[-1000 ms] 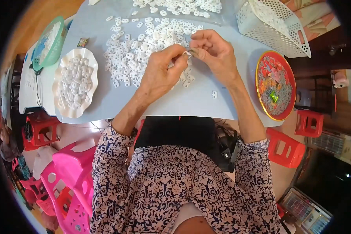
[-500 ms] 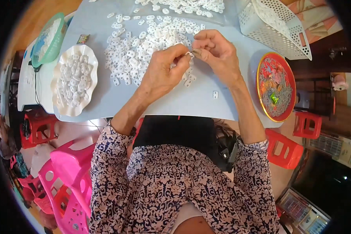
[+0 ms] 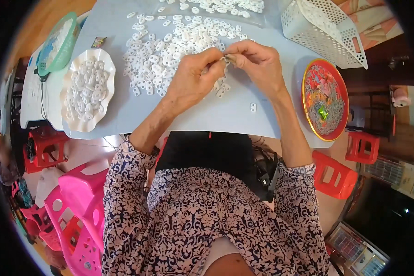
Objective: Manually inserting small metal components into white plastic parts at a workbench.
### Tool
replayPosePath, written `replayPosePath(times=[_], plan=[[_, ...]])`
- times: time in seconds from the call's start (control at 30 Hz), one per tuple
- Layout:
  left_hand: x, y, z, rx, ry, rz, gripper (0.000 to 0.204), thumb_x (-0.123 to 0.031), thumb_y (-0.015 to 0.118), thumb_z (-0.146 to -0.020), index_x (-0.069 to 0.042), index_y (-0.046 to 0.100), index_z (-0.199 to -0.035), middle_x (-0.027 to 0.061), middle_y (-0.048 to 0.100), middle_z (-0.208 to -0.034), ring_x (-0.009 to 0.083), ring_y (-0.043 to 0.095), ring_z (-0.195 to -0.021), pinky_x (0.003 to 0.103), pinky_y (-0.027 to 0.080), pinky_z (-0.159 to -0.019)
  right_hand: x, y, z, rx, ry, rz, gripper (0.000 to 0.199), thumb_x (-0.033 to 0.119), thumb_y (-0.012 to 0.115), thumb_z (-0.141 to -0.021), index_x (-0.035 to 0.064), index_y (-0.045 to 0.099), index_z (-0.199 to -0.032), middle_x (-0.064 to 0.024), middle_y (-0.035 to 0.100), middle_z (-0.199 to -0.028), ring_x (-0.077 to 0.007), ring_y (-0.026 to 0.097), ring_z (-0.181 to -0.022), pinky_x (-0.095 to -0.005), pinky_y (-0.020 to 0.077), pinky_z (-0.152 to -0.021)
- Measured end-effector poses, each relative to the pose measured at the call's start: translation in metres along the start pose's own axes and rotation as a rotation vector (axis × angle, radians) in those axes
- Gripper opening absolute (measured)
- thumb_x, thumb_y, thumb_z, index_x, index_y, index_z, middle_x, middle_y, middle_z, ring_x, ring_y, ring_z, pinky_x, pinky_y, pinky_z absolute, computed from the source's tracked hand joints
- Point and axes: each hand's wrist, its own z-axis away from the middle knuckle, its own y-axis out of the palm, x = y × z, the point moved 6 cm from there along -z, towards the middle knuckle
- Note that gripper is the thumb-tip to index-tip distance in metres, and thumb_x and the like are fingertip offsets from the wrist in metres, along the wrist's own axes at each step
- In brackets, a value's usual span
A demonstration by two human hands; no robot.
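Observation:
My left hand pinches a small white plastic piece between thumb and forefinger; most of it is hidden by the fingertips. Meeting it from the other side, my right hand has its thumb and fingers drawn together at the same piece. What the right fingertips grip, if anything else, is too small to make out. Behind and left of the hands spreads a loose heap of white two-holed oval pieces. One single white piece lies apart, near the right forearm.
On the left stand a scalloped white dish of white pieces and a green basket. A small wrapped packet lies behind the dish. At right are a red gold-rimmed tray of small grey parts and a white perforated basket.
My right fingers, raised and spread before, have curled in and closed at the piece by the left fingertips. The left hand has barely moved.

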Motion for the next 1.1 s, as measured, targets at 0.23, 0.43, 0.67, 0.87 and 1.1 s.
replayPosePath(times=[0.23, 0.43, 0.67, 0.87, 1.1], plan=[[0.003, -0.002, 0.000, 0.036, -0.015, -0.060, 0.012, -0.011, 0.054, -0.086, 0.000, 0.055, -0.080, 0.0054, 0.052, -0.060, 0.0111, 0.046, -0.053, 0.028, 0.037, -0.050, -0.007, 0.000, -0.001, -0.012, 0.001, 0.106, 0.010, 0.010, 0.067, -0.085, 0.0004, 0.066, -0.086, 0.0041, 0.058, -0.069, -0.0038, 0.045, -0.063, -0.0194, 0.0364, -0.056], [-0.001, 0.000, 0.001, -0.064, 0.126, -0.109, 0.009, -0.007, 0.054, -0.085, 0.001, 0.054, -0.081, 0.0100, 0.049, -0.060, 0.0124, 0.045, -0.053, 0.031, 0.038, -0.050, -0.004, 0.002, 0.001, -0.070, -0.038, 0.184, 0.014, 0.014, 0.067, -0.086, 0.0013, 0.065, -0.081, 0.0048, 0.056, -0.067, -0.0029, 0.042, -0.060, -0.0202, 0.0342, -0.053], [0.006, -0.002, 0.000, -0.050, 0.006, -0.034, 0.010, -0.008, 0.054, -0.086, 0.002, 0.055, -0.082, 0.0099, 0.051, -0.059, 0.0117, 0.046, -0.053, 0.030, 0.039, -0.050, -0.006, -0.003, -0.001, -0.080, -0.004, 0.139, 0.014, 0.016, 0.066, -0.088, 0.0016, 0.066, -0.087, 0.0045, 0.057, -0.067, -0.0028, 0.044, -0.061, -0.0193, 0.0355, -0.054], [0.004, -0.001, 0.000, -0.020, -0.016, -0.035, 0.012, -0.009, 0.054, -0.086, 0.001, 0.055, -0.082, 0.0083, 0.050, -0.059, 0.0105, 0.043, -0.054, 0.028, 0.039, -0.050, -0.004, 0.000, 0.001, -0.062, -0.102, 0.156, 0.012, 0.013, 0.065, -0.088, 0.0014, 0.066, -0.088, 0.0048, 0.058, -0.066, -0.0030, 0.046, -0.061, -0.0195, 0.0358, -0.054], [0.000, -0.001, -0.001, -0.051, 0.098, -0.143, 0.009, -0.006, 0.054, -0.085, 0.002, 0.053, -0.080, 0.0123, 0.050, -0.061, 0.0145, 0.048, -0.054, 0.032, 0.040, -0.051, 0.002, 0.003, 0.001, -0.093, -0.097, 0.286, 0.017, 0.015, 0.066, -0.086, 0.0017, 0.062, -0.076, 0.0047, 0.055, -0.063, -0.0029, 0.042, -0.059, -0.0210, 0.0340, -0.052]])
